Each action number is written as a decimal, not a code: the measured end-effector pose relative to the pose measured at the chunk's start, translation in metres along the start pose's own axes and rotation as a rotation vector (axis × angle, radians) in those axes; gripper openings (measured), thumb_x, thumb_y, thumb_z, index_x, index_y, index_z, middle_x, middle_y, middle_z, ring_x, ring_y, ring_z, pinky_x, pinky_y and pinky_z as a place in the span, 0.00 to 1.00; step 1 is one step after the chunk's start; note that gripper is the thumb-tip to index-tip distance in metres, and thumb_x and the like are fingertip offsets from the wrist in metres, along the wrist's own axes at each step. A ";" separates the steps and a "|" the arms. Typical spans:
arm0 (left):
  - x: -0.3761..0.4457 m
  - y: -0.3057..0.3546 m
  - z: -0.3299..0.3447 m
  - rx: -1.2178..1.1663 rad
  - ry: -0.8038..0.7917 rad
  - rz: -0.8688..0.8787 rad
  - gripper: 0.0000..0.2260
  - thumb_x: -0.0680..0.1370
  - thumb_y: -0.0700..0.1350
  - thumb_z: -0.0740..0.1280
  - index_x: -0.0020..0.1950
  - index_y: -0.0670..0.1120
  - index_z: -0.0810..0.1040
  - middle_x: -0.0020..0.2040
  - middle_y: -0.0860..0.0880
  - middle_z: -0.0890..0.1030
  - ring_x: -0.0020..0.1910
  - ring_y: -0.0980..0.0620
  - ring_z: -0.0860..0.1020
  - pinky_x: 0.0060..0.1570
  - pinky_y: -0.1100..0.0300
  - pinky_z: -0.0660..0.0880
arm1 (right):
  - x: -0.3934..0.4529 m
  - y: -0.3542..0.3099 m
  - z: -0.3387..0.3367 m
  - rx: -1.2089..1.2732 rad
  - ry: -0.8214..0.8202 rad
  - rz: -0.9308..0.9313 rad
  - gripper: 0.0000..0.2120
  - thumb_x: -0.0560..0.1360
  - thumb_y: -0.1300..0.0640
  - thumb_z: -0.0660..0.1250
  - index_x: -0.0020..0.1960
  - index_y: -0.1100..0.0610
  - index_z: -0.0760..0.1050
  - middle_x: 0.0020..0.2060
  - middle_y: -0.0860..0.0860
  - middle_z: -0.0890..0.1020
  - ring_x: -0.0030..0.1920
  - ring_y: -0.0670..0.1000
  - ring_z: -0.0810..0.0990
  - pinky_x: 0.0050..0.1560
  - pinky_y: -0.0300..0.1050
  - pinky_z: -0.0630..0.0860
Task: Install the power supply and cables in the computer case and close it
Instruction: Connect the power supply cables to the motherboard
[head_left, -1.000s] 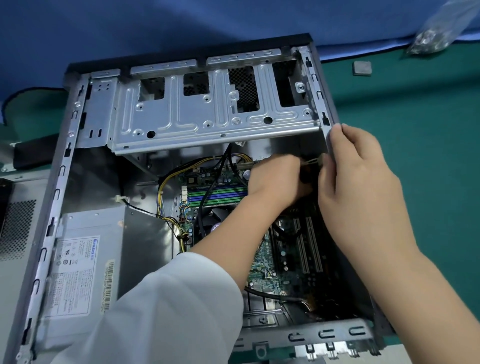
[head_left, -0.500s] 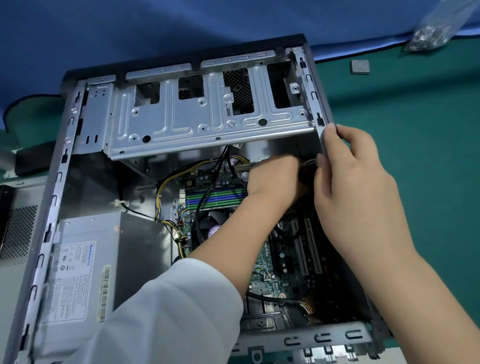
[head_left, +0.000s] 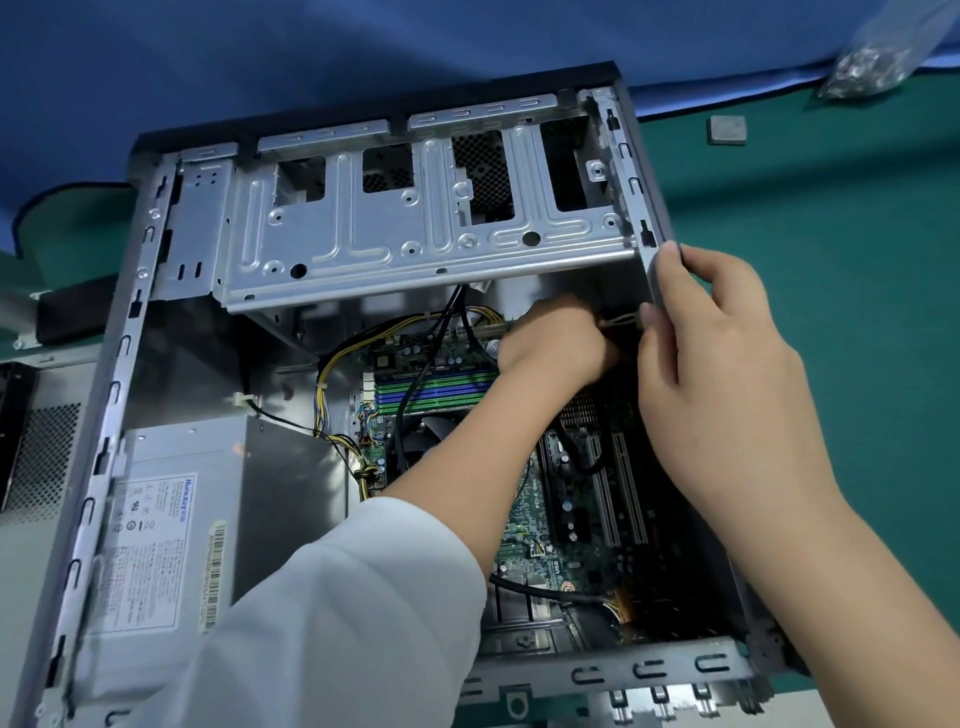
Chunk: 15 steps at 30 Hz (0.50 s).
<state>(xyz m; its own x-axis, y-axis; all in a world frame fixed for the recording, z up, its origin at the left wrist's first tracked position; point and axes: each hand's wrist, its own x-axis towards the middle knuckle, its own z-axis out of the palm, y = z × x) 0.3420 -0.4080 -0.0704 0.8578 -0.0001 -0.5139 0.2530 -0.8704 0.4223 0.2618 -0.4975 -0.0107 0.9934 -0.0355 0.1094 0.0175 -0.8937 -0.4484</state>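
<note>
My left hand (head_left: 558, 345) is reaching inside the open computer case (head_left: 124, 364), fingers curled on a small cable plug (head_left: 618, 322) at 12 o'clock. My right hand (head_left: 727, 374) is pinching the case's 3 o'clock edge. The power supply (head_left: 208, 499) is sitting at 8 o'clock.

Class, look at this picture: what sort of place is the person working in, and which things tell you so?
Probably an electronics repair or assembly bench: an open computer case lies on a green mat, with a bag of screws nearby.
</note>
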 end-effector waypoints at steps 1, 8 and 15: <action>0.002 0.002 -0.002 -0.015 -0.023 -0.048 0.14 0.76 0.53 0.65 0.57 0.47 0.76 0.57 0.45 0.78 0.55 0.44 0.78 0.47 0.55 0.73 | 0.000 0.000 0.000 0.000 -0.002 0.001 0.22 0.80 0.55 0.54 0.73 0.57 0.63 0.69 0.53 0.66 0.52 0.61 0.75 0.44 0.49 0.67; 0.009 0.009 -0.009 -0.074 -0.099 -0.170 0.15 0.76 0.50 0.65 0.61 0.47 0.75 0.59 0.47 0.77 0.56 0.47 0.77 0.50 0.57 0.74 | -0.003 0.001 0.001 -0.050 -0.019 0.001 0.22 0.79 0.56 0.54 0.73 0.57 0.62 0.70 0.53 0.64 0.51 0.62 0.75 0.41 0.46 0.62; 0.013 0.014 -0.015 -0.031 -0.168 -0.167 0.11 0.76 0.52 0.66 0.51 0.45 0.75 0.48 0.47 0.77 0.50 0.47 0.78 0.50 0.58 0.76 | -0.005 -0.001 0.001 -0.046 -0.045 0.020 0.24 0.78 0.59 0.55 0.74 0.56 0.60 0.73 0.52 0.61 0.52 0.63 0.75 0.42 0.46 0.62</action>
<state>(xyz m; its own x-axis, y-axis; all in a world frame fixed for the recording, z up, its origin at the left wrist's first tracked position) 0.3639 -0.4129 -0.0596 0.7170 0.0581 -0.6946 0.4005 -0.8500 0.3423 0.2569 -0.4964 -0.0115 0.9976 -0.0342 0.0606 -0.0065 -0.9127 -0.4086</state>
